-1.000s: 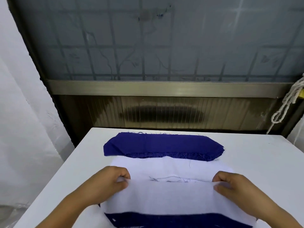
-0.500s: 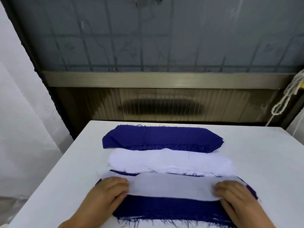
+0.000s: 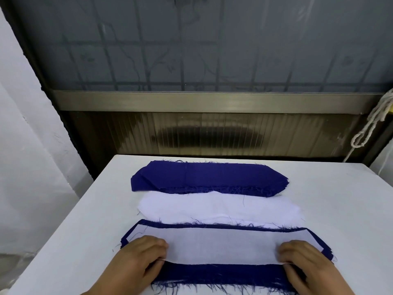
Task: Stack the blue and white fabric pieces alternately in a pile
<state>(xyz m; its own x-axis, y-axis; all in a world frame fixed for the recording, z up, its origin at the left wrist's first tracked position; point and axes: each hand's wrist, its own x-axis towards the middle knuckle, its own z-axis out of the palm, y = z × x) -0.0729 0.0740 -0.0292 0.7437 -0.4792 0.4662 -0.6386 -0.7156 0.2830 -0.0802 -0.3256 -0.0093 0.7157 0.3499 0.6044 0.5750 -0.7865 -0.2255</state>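
The biggest worry is the mixed pile [image 3: 221,271] at the near edge of the white table [image 3: 340,209]: its top white piece [image 3: 223,244] sits too far back, so a wide strip of blue shows in front of it, and the pile could end up crooked if it is left like that. The left hand [image 3: 138,260] and the right hand [image 3: 306,262] each pinch one end of that white piece with curled fingers, so one uneven tug could wrinkle it or drag the blue piece under it out of line. The loose blue threads along the pile's front edge could catch on fingers too. Behind the pile lies the white stack [image 3: 219,206], and behind that the blue stack [image 3: 208,177], so more pieces seem to be waiting. Past the table's far edge stands a dark ribbed panel [image 3: 208,135], with a frosted window [image 3: 212,43] above it. A white rope [image 3: 370,124] hangs at the far right, and a white curtain [image 3: 27,145] hangs at the left.
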